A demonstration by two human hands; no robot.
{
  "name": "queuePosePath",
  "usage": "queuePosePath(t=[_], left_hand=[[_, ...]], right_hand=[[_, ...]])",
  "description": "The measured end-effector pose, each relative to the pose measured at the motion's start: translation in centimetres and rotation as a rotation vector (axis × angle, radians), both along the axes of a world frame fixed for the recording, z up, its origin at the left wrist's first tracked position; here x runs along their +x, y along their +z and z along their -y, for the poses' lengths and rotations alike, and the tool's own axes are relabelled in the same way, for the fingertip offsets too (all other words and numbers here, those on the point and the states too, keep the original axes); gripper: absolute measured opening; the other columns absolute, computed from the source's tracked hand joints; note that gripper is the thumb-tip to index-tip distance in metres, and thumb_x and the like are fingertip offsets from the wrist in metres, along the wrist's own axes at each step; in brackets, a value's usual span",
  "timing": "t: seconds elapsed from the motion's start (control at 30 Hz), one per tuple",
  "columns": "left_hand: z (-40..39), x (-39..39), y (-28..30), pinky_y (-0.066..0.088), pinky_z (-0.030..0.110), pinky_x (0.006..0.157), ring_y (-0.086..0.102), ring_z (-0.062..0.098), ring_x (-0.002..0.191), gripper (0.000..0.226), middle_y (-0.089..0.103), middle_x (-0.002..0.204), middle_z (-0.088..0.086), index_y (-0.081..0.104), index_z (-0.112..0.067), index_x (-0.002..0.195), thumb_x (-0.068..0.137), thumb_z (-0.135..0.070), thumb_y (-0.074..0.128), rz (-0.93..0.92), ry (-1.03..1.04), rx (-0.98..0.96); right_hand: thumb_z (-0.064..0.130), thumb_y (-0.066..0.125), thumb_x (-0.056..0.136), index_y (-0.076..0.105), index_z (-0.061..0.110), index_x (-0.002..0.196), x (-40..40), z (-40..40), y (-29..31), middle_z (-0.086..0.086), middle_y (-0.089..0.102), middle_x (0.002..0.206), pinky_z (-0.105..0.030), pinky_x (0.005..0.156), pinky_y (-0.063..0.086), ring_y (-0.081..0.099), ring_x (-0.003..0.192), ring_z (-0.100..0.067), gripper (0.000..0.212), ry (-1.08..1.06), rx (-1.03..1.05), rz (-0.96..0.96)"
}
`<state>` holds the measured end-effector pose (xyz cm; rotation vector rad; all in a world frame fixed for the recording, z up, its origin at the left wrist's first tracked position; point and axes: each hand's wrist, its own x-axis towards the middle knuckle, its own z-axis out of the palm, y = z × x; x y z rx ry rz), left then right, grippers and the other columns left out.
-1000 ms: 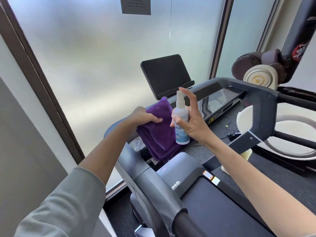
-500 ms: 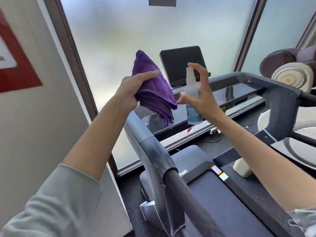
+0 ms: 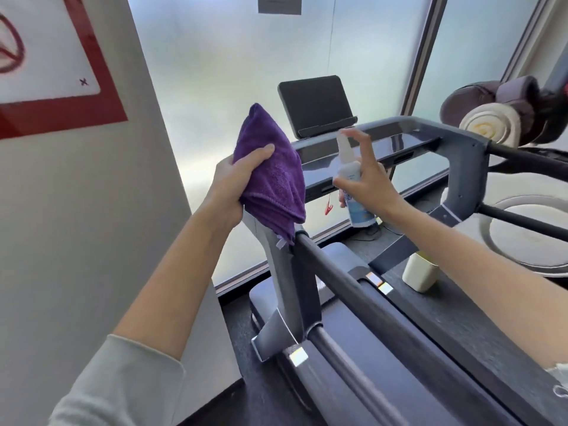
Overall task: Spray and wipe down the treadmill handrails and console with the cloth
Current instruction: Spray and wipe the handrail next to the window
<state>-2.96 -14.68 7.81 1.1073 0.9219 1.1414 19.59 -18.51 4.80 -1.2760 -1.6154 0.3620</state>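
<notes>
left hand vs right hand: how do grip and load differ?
The left hand bunches the purple cloth in a closed fist, thumb across the front; the right hand wraps the spray bottle with its index finger raised over the nozzle. The left hand's cloth is soft and folded, hanging down to the left handrail; the right hand's bottle is rigid and tilted, held in the air. Both are raised in front of the console.

I'm in a small gym. A treadmill (image 3: 368, 348) stands under me, its console (image 3: 384, 146) topped by a dark screen (image 3: 316, 103) facing frosted windows (image 3: 230, 63). To my right sits another machine with padded rollers (image 3: 491, 124). A red-bordered sign (image 3: 46, 72) hangs on the wall at left.
</notes>
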Motion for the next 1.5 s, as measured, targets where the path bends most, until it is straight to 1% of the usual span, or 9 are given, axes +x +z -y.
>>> queuePosePath(t=[0.13, 0.27, 0.47, 0.67, 0.8, 0.93, 1.03, 1.2, 1.5], left_hand=[[3.8, -0.2, -0.6, 0.055, 0.024, 0.060, 0.070, 0.018, 0.088, 0.041, 0.072, 0.100, 0.002, 0.063, -0.016, 0.113, 0.078, -0.029, 0.078, -0.014, 0.018, -0.021], [7.1, -0.5, -1.3, 0.055, 0.024, 0.059, 0.070, 0.018, 0.088, 0.040, 0.072, 0.099, 0.001, 0.063, -0.018, 0.110, 0.076, -0.032, 0.080, -0.005, 0.079, -0.017], [11.6, 0.3, -4.0, 0.055, 0.024, 0.058, 0.071, 0.016, 0.086, 0.041, 0.073, 0.100, 0.002, 0.064, -0.018, 0.113, 0.077, -0.033, 0.079, 0.044, 0.240, -0.049], [16.8, 3.6, -7.4, 0.053, 0.019, 0.054, 0.071, 0.005, 0.068, 0.014, 0.074, 0.077, -0.010, 0.067, -0.023, 0.094, 0.083, -0.026, 0.075, 0.084, 0.473, -0.012], [19.6, 5.1, -9.2, 0.053, 0.019, 0.056, 0.070, 0.005, 0.066, 0.011, 0.074, 0.074, -0.010, 0.067, -0.023, 0.093, 0.084, -0.023, 0.074, 0.094, 0.553, -0.057], [20.6, 6.8, -10.3, 0.053, 0.019, 0.056, 0.070, 0.006, 0.067, 0.011, 0.074, 0.074, -0.009, 0.068, -0.020, 0.093, 0.084, -0.020, 0.074, 0.090, 0.555, -0.066], [20.7, 8.0, -10.4, 0.054, 0.020, 0.057, 0.070, 0.007, 0.067, 0.011, 0.074, 0.077, -0.006, 0.068, -0.019, 0.093, 0.084, -0.020, 0.074, 0.090, 0.556, -0.075], [20.7, 8.2, -10.8, 0.054, 0.020, 0.056, 0.070, 0.008, 0.067, 0.010, 0.074, 0.076, -0.006, 0.069, -0.018, 0.094, 0.085, -0.018, 0.073, 0.113, 0.569, -0.084], [20.9, 7.1, -11.0, 0.054, 0.020, 0.056, 0.071, 0.009, 0.067, 0.010, 0.074, 0.078, -0.005, 0.069, -0.018, 0.095, 0.085, -0.018, 0.073, 0.107, 0.579, -0.093]], right_hand=[[-0.009, 0.061, 0.088, 0.025, 0.017, 0.148, -0.6, 2.8, -0.5, -0.019, 0.055, 0.090, -0.030, 0.054, 0.060, 0.063, 0.060, -0.041, 0.074, -0.011, -0.038, 0.053], [-0.005, 0.065, 0.088, 0.026, 0.015, 0.147, -0.3, 5.2, -0.6, -0.024, 0.055, 0.101, -0.025, 0.053, 0.059, 0.063, 0.059, -0.036, 0.074, 0.000, -0.048, 0.120], [-0.007, 0.063, 0.089, 0.025, 0.024, 0.148, 2.3, 7.4, -1.1, -0.023, 0.055, 0.108, -0.033, 0.052, 0.061, 0.068, 0.064, -0.043, 0.077, 0.089, -0.140, 0.157], [-0.007, 0.062, 0.085, 0.030, 0.025, 0.147, 5.5, 9.3, -3.6, -0.026, 0.057, 0.107, -0.025, 0.046, 0.056, 0.063, 0.056, -0.037, 0.076, 0.186, -0.171, 0.262], [-0.004, 0.061, 0.083, 0.037, 0.026, 0.142, 6.9, 10.3, -5.3, -0.030, 0.061, 0.112, -0.044, 0.054, 0.059, 0.062, 0.063, -0.041, 0.071, 0.227, -0.150, 0.274], [0.007, 0.068, 0.083, 0.037, 0.023, 0.144, 7.2, 9.8, -6.7, -0.026, 0.063, 0.092, -0.031, 0.056, 0.041, 0.056, 0.067, -0.039, 0.070, 0.209, -0.104, 0.379], [0.004, 0.062, 0.084, 0.036, 0.028, 0.147, 6.9, 9.0, -6.8, -0.013, 0.058, 0.079, -0.033, 0.056, 0.040, 0.052, 0.066, -0.032, 0.073, 0.178, -0.092, 0.418], [0.005, 0.059, 0.085, 0.035, 0.032, 0.143, 6.0, 8.4, -6.8, -0.009, 0.055, 0.091, -0.042, 0.063, 0.050, 0.058, 0.073, -0.036, 0.068, 0.132, -0.096, 0.498], [0.003, 0.057, 0.084, 0.039, 0.026, 0.140, 4.8, 7.6, -7.8, -0.011, 0.054, 0.083, -0.029, 0.048, 0.030, 0.054, 0.067, -0.037, 0.064, 0.123, -0.066, 0.556]])
